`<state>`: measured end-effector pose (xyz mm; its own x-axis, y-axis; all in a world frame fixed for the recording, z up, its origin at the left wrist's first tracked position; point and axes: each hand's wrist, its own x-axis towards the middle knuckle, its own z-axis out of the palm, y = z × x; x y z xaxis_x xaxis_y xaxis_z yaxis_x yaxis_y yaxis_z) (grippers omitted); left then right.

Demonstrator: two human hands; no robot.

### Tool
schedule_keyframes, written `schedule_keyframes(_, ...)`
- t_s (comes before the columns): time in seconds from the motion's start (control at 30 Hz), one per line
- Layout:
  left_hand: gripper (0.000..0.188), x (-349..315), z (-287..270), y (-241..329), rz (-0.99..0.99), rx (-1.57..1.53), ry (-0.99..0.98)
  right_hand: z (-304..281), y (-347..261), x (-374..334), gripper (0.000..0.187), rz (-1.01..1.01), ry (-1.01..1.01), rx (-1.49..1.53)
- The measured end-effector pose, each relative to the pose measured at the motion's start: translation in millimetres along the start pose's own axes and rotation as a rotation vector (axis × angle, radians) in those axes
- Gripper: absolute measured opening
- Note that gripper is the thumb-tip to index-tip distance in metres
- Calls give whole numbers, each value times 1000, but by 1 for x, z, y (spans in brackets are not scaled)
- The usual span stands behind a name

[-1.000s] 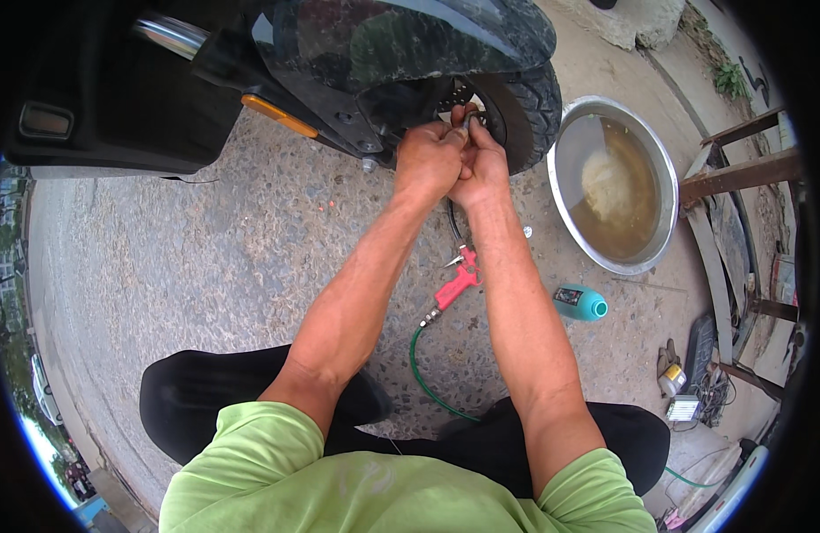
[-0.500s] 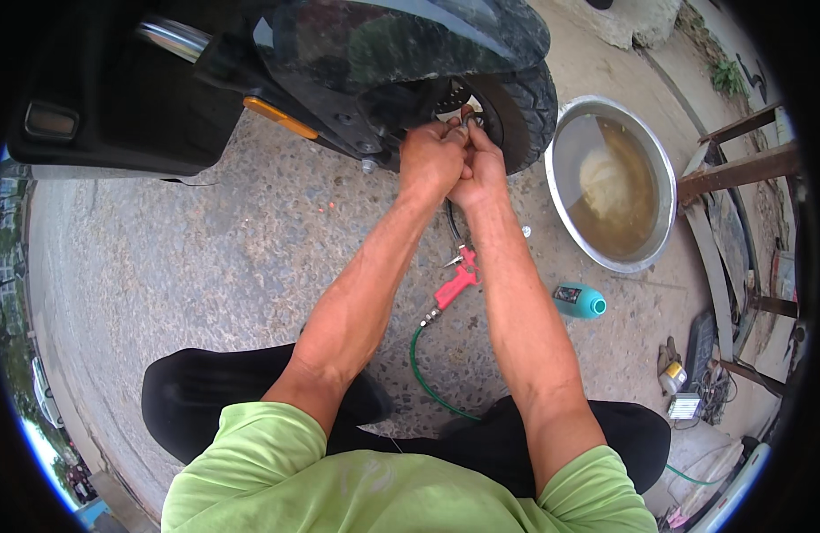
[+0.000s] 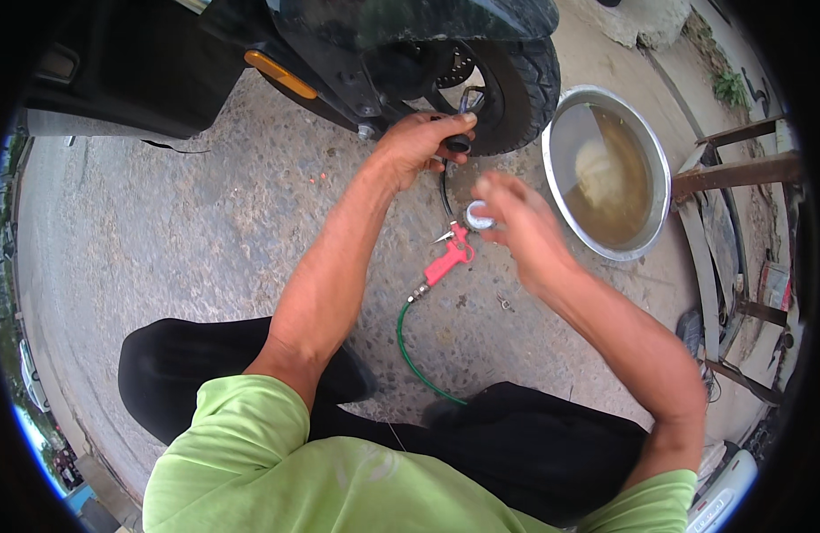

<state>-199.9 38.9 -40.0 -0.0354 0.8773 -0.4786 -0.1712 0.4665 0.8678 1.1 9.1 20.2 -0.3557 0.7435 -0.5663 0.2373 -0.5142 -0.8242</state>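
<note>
My left hand [image 3: 425, 144] is closed around the black end of an air hose [image 3: 445, 191], beside the wheel [image 3: 527, 93] of a dark scooter [image 3: 330, 53]. A bent metal valve stem [image 3: 469, 96] shows just above my thumb, by the rim. I cannot tell whether the hose end touches it. The hose runs down to a red inflator gun [image 3: 448, 259] lying on the ground, with a round white-faced gauge [image 3: 480, 215] at its head. Smeared by motion, my right hand [image 3: 527, 222] is in the air next to the gauge, its fingers partly curled and their grip unclear.
A wide metal basin [image 3: 610, 173] of murky water stands right of the wheel. From the gun a green hose [image 3: 413, 355] curves toward my right knee. A small metal piece [image 3: 505, 303] lies on the ground. Rusty metal framing [image 3: 739, 173] stands at the far right.
My right hand has come away from the wheel, back and to the right, near the gauge. My left hand has stayed by the wheel. The teal bottle is now hidden behind my right arm.
</note>
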Motion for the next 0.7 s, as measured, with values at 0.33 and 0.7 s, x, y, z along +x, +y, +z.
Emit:
schedule_keyframes(0.33, 45, 3, 3, -5, 5, -82, -88, -216, 103, -99, 65, 311, -122, -637)
schedule_keyframes(0.7, 36, 6, 9, -11, -40, -163, -115, -183, 222, -11, 78, -457, 348, -726)
